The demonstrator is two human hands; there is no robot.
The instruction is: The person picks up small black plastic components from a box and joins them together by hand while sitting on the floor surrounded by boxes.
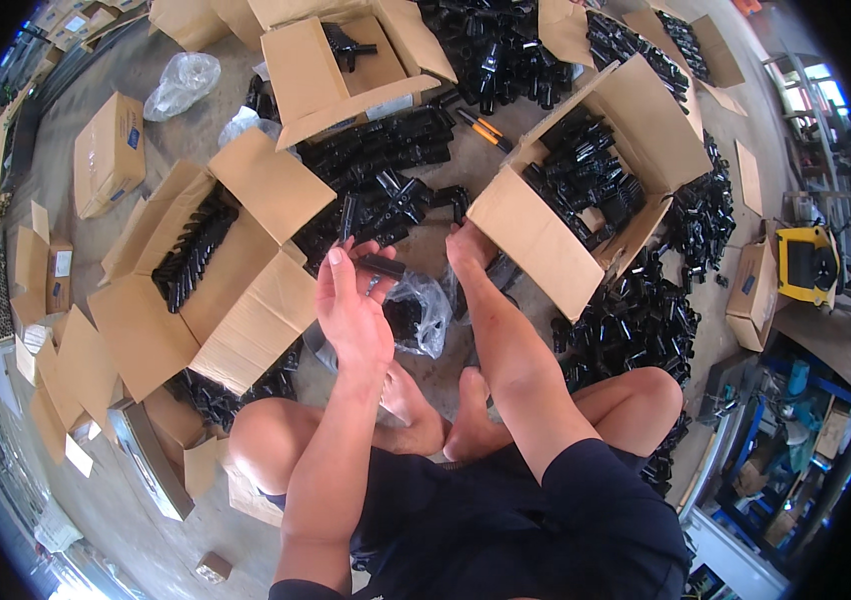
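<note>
My left hand point(351, 300) is closed on a glossy black tubular part point(383, 265), which juts out to the right of the fingers. Another slim black piece point(349, 215) rises just above the fingertips; whether it is held too I cannot tell. My right hand point(470, 246) reaches down beside the near left corner of an open carton point(536, 235), its fingers curled and mostly hidden, with black parts right against them. A heap of similar black parts point(386, 140) lies beyond both hands. Between my forearms sits a clear plastic bag point(421, 320) with something black in it.
An open carton point(231, 285) on the left holds a row of black parts point(196, 250). Another open carton point(306, 75) stands at the far side. Orange-handled pliers or cutters point(486, 128) lie between heaps. More black parts point(636, 330) spread along my right.
</note>
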